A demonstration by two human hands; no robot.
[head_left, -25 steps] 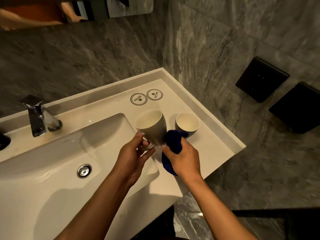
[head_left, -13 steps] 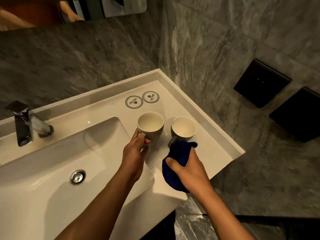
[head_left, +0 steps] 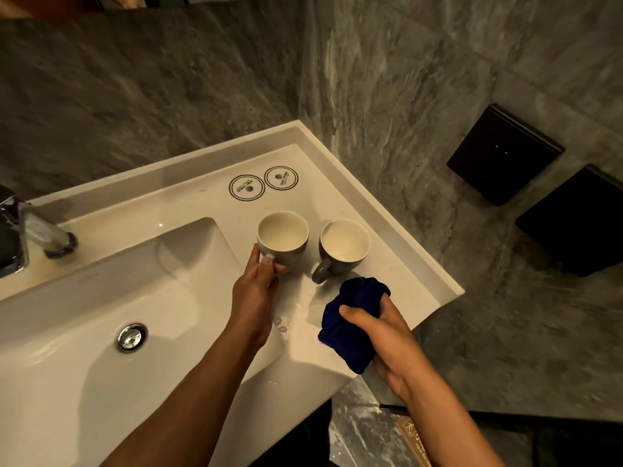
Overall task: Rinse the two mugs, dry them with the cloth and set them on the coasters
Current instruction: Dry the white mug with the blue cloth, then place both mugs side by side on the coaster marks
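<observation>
Two grey mugs with white insides stand upright side by side on the white counter (head_left: 397, 278). My left hand (head_left: 254, 294) grips the handle of the left mug (head_left: 283, 235). The right mug (head_left: 344, 246) stands free, its handle pointing toward me. My right hand (head_left: 387, 335) holds a bunched dark blue cloth (head_left: 350, 325) just in front of the right mug, apart from it. Two round printed coasters lie behind the mugs near the back corner: the left coaster (head_left: 246, 187) and the right coaster (head_left: 281, 178), both bare.
The basin (head_left: 101, 365) with a chrome drain (head_left: 131, 337) fills the left. A chrome tap (head_left: 30, 234) stands at the far left. Grey marble walls close in behind and to the right. Two black wall boxes (head_left: 504, 153) hang on the right wall. Water drops lie near the counter's front.
My left hand has lowered the tilted mug upright onto the counter beside the other mug. My right hand has drawn the cloth away from it, back toward me.
</observation>
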